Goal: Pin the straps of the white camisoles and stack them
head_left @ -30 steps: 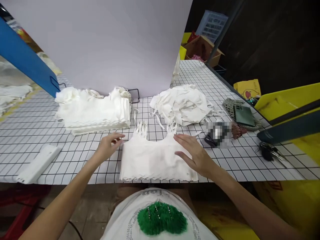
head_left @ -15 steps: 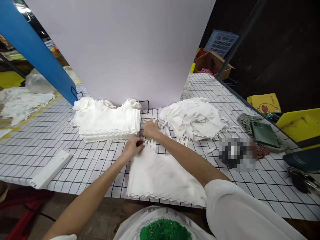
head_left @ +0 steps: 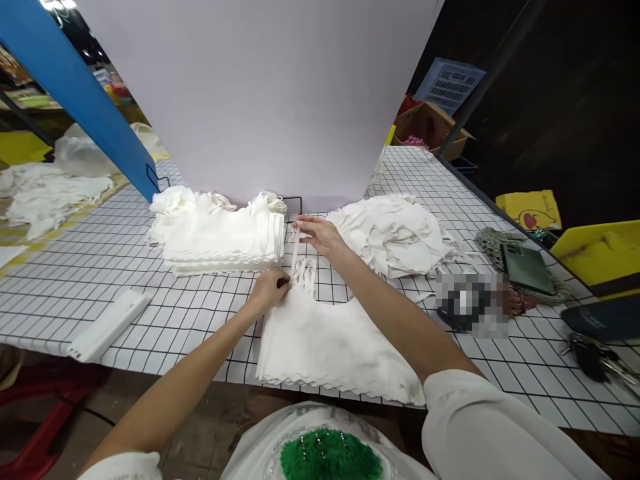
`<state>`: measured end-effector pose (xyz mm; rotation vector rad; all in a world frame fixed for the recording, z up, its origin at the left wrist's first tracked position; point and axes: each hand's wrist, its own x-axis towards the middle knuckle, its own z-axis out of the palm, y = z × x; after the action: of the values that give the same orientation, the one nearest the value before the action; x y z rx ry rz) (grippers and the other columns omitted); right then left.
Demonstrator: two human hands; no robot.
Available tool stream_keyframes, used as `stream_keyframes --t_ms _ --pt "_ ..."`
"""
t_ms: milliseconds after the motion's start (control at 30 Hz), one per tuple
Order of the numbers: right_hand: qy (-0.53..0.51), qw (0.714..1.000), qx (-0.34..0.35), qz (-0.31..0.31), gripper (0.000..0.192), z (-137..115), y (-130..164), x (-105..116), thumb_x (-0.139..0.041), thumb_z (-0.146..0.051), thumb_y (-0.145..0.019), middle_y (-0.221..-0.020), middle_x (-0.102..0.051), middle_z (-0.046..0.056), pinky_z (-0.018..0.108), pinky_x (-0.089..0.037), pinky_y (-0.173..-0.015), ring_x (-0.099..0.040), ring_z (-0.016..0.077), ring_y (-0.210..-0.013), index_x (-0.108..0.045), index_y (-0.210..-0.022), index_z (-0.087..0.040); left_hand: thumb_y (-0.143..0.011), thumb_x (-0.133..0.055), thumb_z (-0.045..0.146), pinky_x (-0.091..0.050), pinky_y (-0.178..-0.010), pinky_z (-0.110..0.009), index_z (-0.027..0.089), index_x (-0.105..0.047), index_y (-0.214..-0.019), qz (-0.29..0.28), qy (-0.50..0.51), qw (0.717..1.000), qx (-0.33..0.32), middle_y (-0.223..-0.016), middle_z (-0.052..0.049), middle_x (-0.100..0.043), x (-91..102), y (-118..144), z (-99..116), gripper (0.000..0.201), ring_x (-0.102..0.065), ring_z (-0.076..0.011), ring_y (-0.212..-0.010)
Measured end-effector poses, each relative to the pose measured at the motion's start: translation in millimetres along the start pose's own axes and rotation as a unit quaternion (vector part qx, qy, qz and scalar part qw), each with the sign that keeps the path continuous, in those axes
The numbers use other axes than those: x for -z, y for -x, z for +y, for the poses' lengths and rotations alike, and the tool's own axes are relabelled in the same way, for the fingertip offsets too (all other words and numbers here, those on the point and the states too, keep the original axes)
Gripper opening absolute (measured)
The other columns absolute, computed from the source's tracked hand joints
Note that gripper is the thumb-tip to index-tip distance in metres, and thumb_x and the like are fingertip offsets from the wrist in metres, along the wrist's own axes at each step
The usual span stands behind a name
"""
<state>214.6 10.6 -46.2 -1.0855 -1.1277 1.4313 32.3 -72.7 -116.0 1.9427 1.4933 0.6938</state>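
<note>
A stack of white strappy garments (head_left: 340,347) with scalloped hems lies on the grid-patterned tabletop, close to its front edge. My right hand (head_left: 320,235) pinches the upper end of a narrow white strap (head_left: 295,250), which runs taut down to the stack's top left corner. At that corner my left hand (head_left: 271,291) is closed, thumb and fingers together on the base of the strap. More loose straps (head_left: 306,272) curl on the table just right of it. Behind my left hand sits a folded stack of similar garments (head_left: 225,240).
A loose heap of white garments (head_left: 395,233) lies right of my right hand. A white power strip (head_left: 109,327) rests at left. Along the right side are a green phone (head_left: 527,268), keys (head_left: 590,353) and a blurred-out dark object (head_left: 465,303). A tall pale panel (head_left: 260,100) stands behind.
My right hand has lifted and moved slightly right and away, drawing the strap out straight. The left hand stays at the garment corner. The whole view has shifted slightly.
</note>
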Motion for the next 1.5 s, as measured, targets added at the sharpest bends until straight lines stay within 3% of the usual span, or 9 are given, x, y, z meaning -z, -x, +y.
stream_keyframes --t_ms 167,333,400,600,833,1100,1233,1367,1500 --pt "-0.099 0.993 0.051 -0.029 0.033 -24 11 0 -0.082 -0.022 -0.066 -0.090 -0.076 0.003 0.026 -0.053 -0.069 -0.070 0.0192 -0.097 -0.069 -0.096 -0.020 -0.068 -0.073 0.024 -0.051 -0.073 -0.035 0.018 -0.072 -0.073 0.001 0.051 0.998 0.037 -0.069 -0.003 -0.068 6.3 -1 6 0.008 -0.061 -0.0203 -0.067" --pt "0.008 0.979 0.180 -0.093 0.019 -26 54 -5 -0.079 -0.029 -0.074 -0.090 -0.076 0.003 0.033 -0.054 -0.085 -0.070 0.0193 -0.096 -0.073 -0.090 -0.020 -0.077 -0.072 0.045 -0.056 -0.077 -0.036 0.013 -0.072 -0.098 0.004 0.161 0.984 0.081 -0.086 -0.009 -0.074 26.1 20 19 0.038 -0.068 -0.0205 -0.075" --pt "0.089 0.961 0.233 -0.119 0.011 -17 76 -6 -0.073 -0.030 -0.081 -0.091 -0.075 0.005 0.037 -0.054 -0.091 -0.069 0.0196 -0.095 -0.074 -0.084 -0.020 -0.085 -0.065 0.054 -0.058 -0.086 -0.040 0.011 -0.072 -0.103 -0.038 0.294 0.947 0.122 -0.097 -0.015 -0.076 31.9 37 29 0.047 -0.073 -0.0239 -0.087" --pt "0.270 0.865 0.393 -0.157 0.018 17 114 -1 -0.057 -0.025 -0.092 -0.084 -0.075 0.006 0.045 -0.054 -0.086 -0.064 0.0224 -0.087 -0.075 -0.091 -0.024 -0.096 -0.053 0.054 -0.048 -0.108 -0.048 0.008 -0.072 -0.105 -0.177 0.601 0.750 0.214 -0.113 -0.022 -0.074 31.9 74 53 0.050 -0.069 -0.0322 -0.114" --pt "0.340 0.797 0.473 -0.162 0.025 22 121 9 -0.050 -0.018 -0.097 -0.096 -0.077 0.006 0.046 -0.050 -0.093 -0.066 0.0225 -0.098 -0.074 -0.094 -0.024 -0.102 -0.045 0.041 -0.055 -0.099 -0.042 0.006 -0.072 -0.107 -0.172 0.639 0.704 0.256 -0.104 -0.020 -0.077 32.4 82 59 0.045 -0.074 -0.0272 -0.100" --pt "0.391 0.761 0.493 -0.161 0.023 23 122 10 -0.049 -0.020 -0.100 -0.097 -0.074 0.009 0.051 -0.045 -0.098 -0.063 0.0245 -0.102 -0.072 -0.098 -0.022 -0.083 -0.079 0.017 -0.059 -0.071 -0.019 0.009 -0.074 -0.091 -0.114 0.609 0.736 0.272 -0.086 -0.008 -0.074 16.2 88 64 0.012 -0.069 -0.0096 -0.071" --pt "0.341 0.817 0.435 -0.167 0.021 22 126 11 -0.050 -0.019 -0.097 -0.099 -0.075 0.010 0.049 -0.049 -0.096 -0.067 0.0236 -0.100 -0.071 -0.095 -0.021 -0.070 -0.090 0.025 -0.054 -0.059 -0.017 0.009 -0.077 -0.085 -0.084 0.571 0.774 0.259 -0.075 -0.005 -0.072 16.5 94 62 0.025 -0.061 -0.0062 -0.059" --pt "0.245 0.904 0.225 -0.267 0.024 16 136 9 -0.057 -0.028 -0.093 -0.107 -0.074 0.009 0.038 -0.056 -0.090 -0.070 0.0205 -0.101 -0.067 -0.113 -0.020 -0.060 -0.094 0.032 -0.059 -0.070 -0.028 0.011 -0.078 -0.086 -0.037 0.514 0.833 0.201 -0.077 -0.006 -0.074 22.6 93 66 0.037 -0.067 -0.0125 -0.066" --pt "0.224 0.928 0.137 -0.263 0.023 10 137 5 -0.068 -0.037 -0.087 -0.093 -0.075 0.006 0.034 -0.055 -0.080 -0.069 0.0190 -0.086 -0.074 -0.098 -0.018 -0.060 -0.093 0.040 -0.059 -0.067 -0.033 0.011 -0.077 -0.080 0.007 0.444 0.882 0.158 -0.068 -0.005 -0.072 26.8 89 74 0.038 -0.066 -0.0157 -0.062"
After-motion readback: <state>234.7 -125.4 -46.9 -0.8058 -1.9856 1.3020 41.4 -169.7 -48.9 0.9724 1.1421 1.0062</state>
